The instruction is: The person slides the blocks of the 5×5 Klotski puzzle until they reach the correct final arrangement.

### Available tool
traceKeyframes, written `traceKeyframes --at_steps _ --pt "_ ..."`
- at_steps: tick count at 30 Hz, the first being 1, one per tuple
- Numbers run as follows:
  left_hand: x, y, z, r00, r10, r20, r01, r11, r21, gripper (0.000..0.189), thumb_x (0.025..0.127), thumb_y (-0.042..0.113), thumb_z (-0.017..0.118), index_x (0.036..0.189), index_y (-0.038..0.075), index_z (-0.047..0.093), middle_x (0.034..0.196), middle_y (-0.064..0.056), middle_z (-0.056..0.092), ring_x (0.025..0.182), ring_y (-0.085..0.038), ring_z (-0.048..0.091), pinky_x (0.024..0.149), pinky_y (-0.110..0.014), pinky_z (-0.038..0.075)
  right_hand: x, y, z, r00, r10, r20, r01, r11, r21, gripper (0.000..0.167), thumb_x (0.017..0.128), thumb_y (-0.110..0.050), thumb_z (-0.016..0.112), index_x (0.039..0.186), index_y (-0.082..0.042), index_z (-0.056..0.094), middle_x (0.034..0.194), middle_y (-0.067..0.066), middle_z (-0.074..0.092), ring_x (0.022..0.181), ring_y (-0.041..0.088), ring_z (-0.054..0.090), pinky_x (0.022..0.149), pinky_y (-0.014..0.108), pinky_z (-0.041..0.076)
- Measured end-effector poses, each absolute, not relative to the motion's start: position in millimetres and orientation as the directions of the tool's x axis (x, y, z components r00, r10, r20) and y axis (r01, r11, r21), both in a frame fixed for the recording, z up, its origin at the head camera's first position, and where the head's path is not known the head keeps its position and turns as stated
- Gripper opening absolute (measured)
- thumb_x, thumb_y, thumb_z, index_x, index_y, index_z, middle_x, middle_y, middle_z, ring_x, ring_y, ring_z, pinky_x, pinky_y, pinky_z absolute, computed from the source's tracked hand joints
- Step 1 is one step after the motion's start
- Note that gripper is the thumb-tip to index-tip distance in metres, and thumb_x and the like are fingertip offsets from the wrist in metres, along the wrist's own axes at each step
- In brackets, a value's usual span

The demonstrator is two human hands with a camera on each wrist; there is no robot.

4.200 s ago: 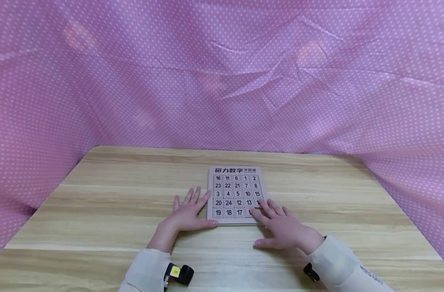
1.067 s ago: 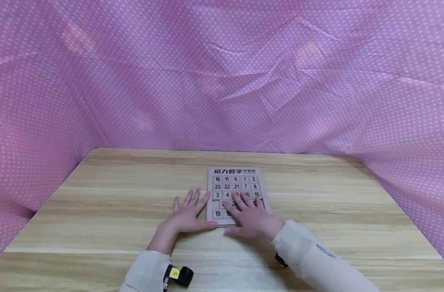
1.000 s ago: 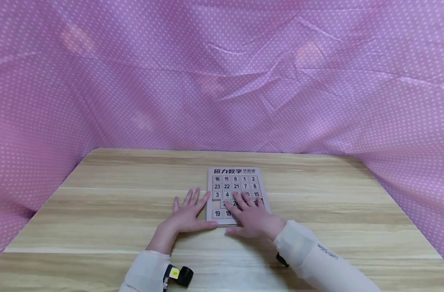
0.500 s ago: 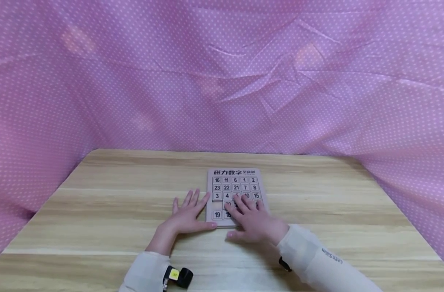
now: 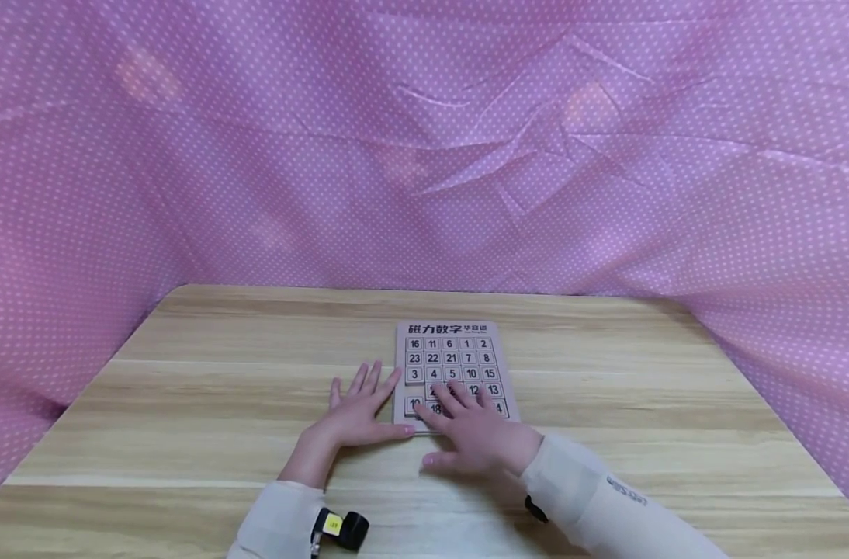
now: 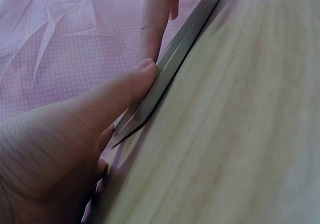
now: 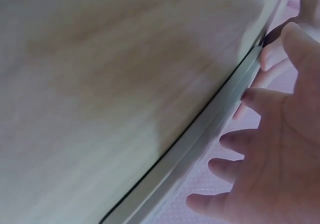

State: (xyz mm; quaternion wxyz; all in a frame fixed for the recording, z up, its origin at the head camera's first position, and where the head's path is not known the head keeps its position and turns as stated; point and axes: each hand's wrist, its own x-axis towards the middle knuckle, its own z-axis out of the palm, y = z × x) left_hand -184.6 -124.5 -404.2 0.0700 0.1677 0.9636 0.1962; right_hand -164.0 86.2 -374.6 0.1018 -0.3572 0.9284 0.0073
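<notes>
A flat grey number slide puzzle (image 5: 401, 419) lies on the table. Its fourth row has a gap at the left end. Tile 19 (image 5: 412, 404), below that gap, sits a little higher than tile 18 beside it. My right hand (image 5: 476, 435) spreads over the lower rows, its index fingertip on tile 19 and its other fingers hiding several tiles. In the right wrist view its thumb and fingers are apart. My left hand (image 5: 355, 415) steadies the puzzle, index fingertip at the left edge and thumb (image 6: 142, 74) on the near left corner.
The puzzle stands near the middle of a wood-grain table (image 5: 222, 334). Pink dotted cloth (image 5: 424, 155) hangs behind and at both sides. A small black camera (image 5: 355, 530) is strapped to the left wrist, over a pale sleeve (image 5: 278, 512).
My right hand has gone from the right column to the lower left. The fourth-row tiles have slid right, leaving the left gap; tile 19 has shifted slightly up. The left hand stays put.
</notes>
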Motion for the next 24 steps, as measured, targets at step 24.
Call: traceKeyframes --at_steps 24 --pt "-180 -122 -403 -0.936 0.345 -0.065 0.291 0.867 0.404 0.091 0.067 0.069 0.049 0.139 0.024 0.016 0.142 -0.014 0.005 0.127 -0.030 -0.003 0.092 -0.059 -0.009 -177 85 -373 -0.751 -0.632 -0.193 -0.630 0.773 -0.076 0.075 0.077 -0.067 0.033 0.138 -0.026 0.019 0.143 0.011 0.007 0.127 0.033 0.003 0.093 0.060 0.010"
